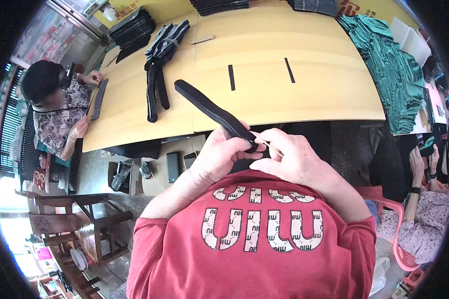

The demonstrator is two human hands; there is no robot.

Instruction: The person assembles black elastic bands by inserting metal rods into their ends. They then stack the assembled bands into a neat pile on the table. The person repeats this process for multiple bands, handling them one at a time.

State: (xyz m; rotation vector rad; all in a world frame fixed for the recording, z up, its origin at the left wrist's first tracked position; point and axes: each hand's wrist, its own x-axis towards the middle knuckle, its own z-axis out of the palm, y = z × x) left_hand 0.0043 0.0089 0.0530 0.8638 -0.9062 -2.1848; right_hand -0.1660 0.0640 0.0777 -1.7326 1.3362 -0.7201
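Note:
My left hand is closed around the lower end of a long, padded black fabric strip. The strip slants up and left, its far end over the table. Close beside it, my right hand pinches a thin pale stick, which looks wooden. The stick's tip meets the strip's near end by my left fingers; whether it goes inside I cannot tell. Both hands are just off the table's near edge, in front of my red shirt.
Two short black strips lie on the table. Left of them are long black strips and a tied dark bundle. Green fabric is piled at right. A person at left handles a grey strip; another person sits right.

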